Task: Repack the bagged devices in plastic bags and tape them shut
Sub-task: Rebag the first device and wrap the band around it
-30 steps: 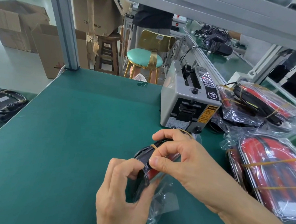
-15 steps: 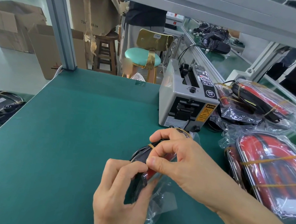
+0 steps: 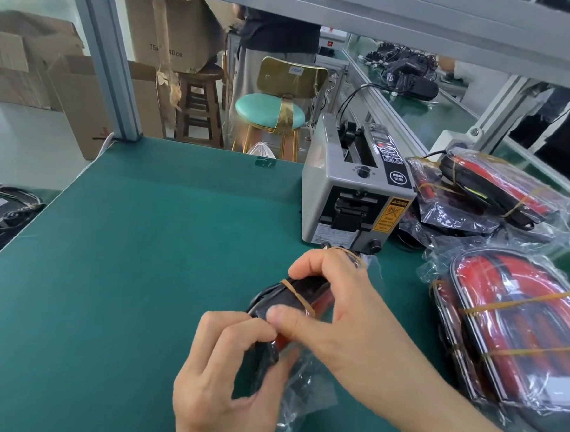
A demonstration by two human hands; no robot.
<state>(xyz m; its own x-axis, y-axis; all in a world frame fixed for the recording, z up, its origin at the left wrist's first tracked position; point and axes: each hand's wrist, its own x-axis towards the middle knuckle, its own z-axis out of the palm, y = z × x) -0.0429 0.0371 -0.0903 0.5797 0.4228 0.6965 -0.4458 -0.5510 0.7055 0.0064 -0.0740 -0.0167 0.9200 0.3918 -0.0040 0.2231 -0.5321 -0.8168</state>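
A black and red device (image 3: 301,296) bound with a tan rubber band lies on edge in a clear plastic bag (image 3: 310,392) just above the green table (image 3: 126,257). My left hand (image 3: 232,378) grips the device's near end, fingers curled over the bag. My right hand (image 3: 341,318) holds its far part, fingers hooked over the top and thumb pressing the side. Beyond them stands a grey tape dispenser (image 3: 354,186).
Bagged red and black devices lie at the right: a large one (image 3: 515,340) near me, more (image 3: 496,190) farther back. Black devices (image 3: 3,207) sit off the table's left edge. Behind are a stool (image 3: 269,112), cardboard boxes (image 3: 168,28) and a standing person (image 3: 276,47).
Both hands stay on the device. The device sits a little farther out of the bag mouth, and my right thumb has slid toward the left hand's fingers.
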